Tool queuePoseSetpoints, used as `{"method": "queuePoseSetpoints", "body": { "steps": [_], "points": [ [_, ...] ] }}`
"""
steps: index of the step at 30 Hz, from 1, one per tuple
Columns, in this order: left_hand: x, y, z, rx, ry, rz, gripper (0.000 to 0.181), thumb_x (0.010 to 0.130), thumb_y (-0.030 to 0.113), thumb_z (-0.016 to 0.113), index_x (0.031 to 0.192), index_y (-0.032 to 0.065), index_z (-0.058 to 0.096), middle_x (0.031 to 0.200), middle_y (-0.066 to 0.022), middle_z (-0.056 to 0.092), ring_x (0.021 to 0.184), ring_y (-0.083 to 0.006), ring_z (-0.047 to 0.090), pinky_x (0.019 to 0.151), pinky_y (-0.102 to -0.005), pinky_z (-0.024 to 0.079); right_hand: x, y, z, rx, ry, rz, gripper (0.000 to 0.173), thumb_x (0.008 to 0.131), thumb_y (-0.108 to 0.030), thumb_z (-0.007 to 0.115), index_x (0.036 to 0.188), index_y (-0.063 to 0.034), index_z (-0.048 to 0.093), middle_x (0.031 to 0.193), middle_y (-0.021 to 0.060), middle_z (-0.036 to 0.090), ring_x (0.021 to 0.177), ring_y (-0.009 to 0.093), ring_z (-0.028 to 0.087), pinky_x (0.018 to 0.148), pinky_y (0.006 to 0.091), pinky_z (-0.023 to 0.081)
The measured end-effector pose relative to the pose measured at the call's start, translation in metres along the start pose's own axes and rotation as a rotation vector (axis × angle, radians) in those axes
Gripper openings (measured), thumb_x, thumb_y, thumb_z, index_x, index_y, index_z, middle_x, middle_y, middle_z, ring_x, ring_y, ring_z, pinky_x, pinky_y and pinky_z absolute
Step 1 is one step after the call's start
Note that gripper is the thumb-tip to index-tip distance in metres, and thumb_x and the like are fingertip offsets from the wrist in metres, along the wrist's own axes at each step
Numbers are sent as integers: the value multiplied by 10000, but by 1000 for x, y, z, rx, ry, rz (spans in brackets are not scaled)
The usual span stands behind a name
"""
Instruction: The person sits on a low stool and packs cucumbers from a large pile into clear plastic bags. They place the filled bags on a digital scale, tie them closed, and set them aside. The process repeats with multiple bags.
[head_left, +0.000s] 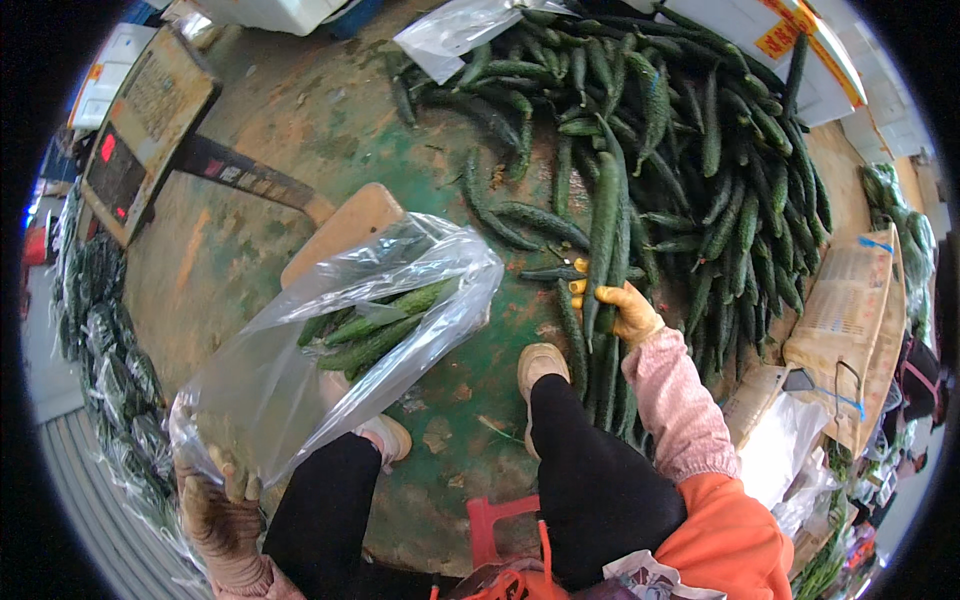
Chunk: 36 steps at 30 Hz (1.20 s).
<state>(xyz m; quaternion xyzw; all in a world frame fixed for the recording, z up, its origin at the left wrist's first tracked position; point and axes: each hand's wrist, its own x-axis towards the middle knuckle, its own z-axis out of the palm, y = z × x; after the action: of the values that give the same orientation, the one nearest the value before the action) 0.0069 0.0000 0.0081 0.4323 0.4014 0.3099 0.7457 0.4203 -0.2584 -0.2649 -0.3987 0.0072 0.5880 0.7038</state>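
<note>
My right hand (628, 309), in a yellow glove, grips long green cucumbers (604, 217) at the near left edge of a large cucumber pile (720, 165). At the lower left, my left hand (221, 499), also gloved, holds the rim of a clear plastic bag (262, 390). The bag stretches up and right from that hand, and several cucumbers (375, 330) lie inside its far part. Beyond the bag is the tan pan (345, 232) of a scale, partly covered by the plastic. A few loose cucumbers (540, 221) lie between bag and pile.
The scale's display (116, 169), lit red, stands at upper left. Bagged cucumbers (112, 360) line the left side. White foam boxes (810, 60) stand behind the pile, with a worn carton (844, 315) at right. A red plastic stool (487, 517) is between my legs.
</note>
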Motion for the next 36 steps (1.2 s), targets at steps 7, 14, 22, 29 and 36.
{"method": "queuePoseSetpoints", "body": {
  "steps": [7, 14, 22, 29, 36],
  "points": [
    [9, 4, 48, 108, -17, -46, 701, 793, 267, 663, 1366, 42, 328, 790, -30, 552, 560, -71, 460, 484, -192, 369, 17, -34, 147, -157, -380, -210, 617, 730, -161, 722, 1258, -32, 432, 1030, 140, 614, 988, 317, 595, 864, 456, 471],
    [20, 14, 42, 68, -232, 10, 497, 853, 251, 623, 1275, 85, 420, 793, -27, 502, 555, -80, 391, 508, -218, 340, 103, 43, 252, -814, -703, -441, 468, 780, -66, 672, 1219, -26, 518, 1171, 103, 584, 1096, 186, 536, 970, 321, 390],
    [17, 9, 0, -19, 36, -110, 372, 888, 194, 568, 1247, 154, 481, 998, -53, 608, 834, -164, 594, 665, -299, 492, 166, 24, 180, -1463, -259, -914, 535, 627, 67, 624, 1131, -110, 607, 1112, 124, 608, 1103, 308, 529, 955, 362, 412],
    [27, 6, 5, -89, 153, 32, 493, 886, 190, 555, 1351, 147, 397, 1128, -103, 553, 906, -192, 574, 727, -333, 502, 135, 23, 177, -1970, -407, -445, 534, 690, 58, 555, 1206, -73, 514, 1136, 235, 552, 1091, 380, 523, 914, 443, 430],
    [13, 6, 19, 215, 363, -29, 625, 850, 339, 583, 1401, 186, 330, 1123, -62, 530, 935, -180, 544, 753, -294, 468, 61, -6, 161, -1295, -525, -594, 427, 734, -151, 646, 1151, -99, 567, 1077, 131, 606, 1037, 311, 556, 890, 381, 445]
  ]
}}
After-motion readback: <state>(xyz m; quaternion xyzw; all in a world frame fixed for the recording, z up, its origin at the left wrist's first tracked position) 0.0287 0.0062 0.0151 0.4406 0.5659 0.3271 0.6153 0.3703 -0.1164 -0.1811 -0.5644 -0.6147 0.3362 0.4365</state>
